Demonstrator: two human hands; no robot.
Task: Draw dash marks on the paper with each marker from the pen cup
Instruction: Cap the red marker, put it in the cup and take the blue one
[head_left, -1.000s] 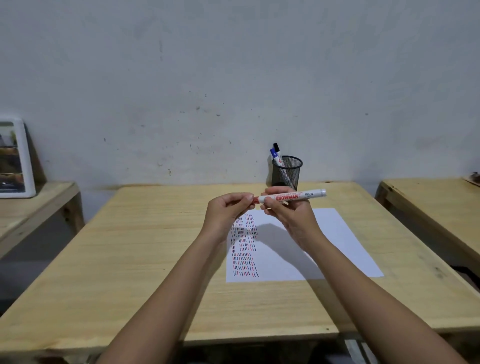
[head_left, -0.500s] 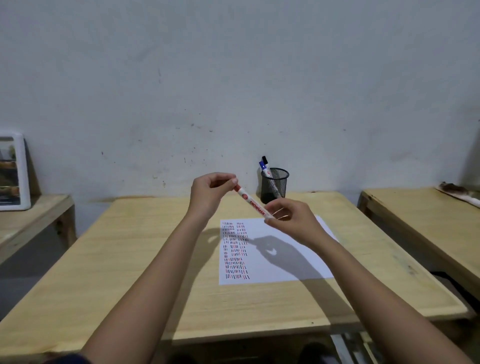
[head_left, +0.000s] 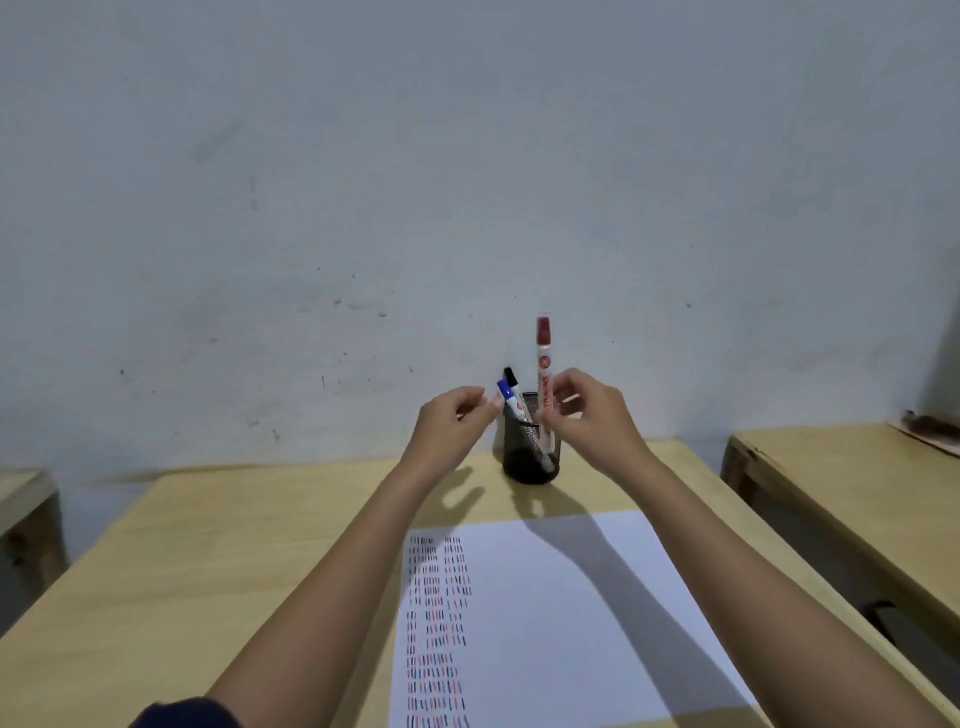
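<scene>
Above the far edge of the desk, the person's right hand (head_left: 589, 421) pinches a white marker with a red cap (head_left: 544, 384) between thumb and fingertips, holding it upright with the cap on top and its lower end dipping inside the black wire-mesh pen cup (head_left: 531, 457). The left hand (head_left: 457, 421) hovers just left of the cup with its fingers loosely curled and nothing in it; whether it touches the cup's rim cannot be told. In the cup, a marker with a blue cap (head_left: 506, 396) and a marker with a black cap (head_left: 512, 382) lean to the left, close to the left fingertips. The cup stands on the light wooden desk (head_left: 208, 561) near the pale wall. Nearer the person lies the white sheet of paper (head_left: 561, 623), its left side filled with columns of short red, blue and black dash marks (head_left: 436, 623). Both forearms cast shadows over the paper.
</scene>
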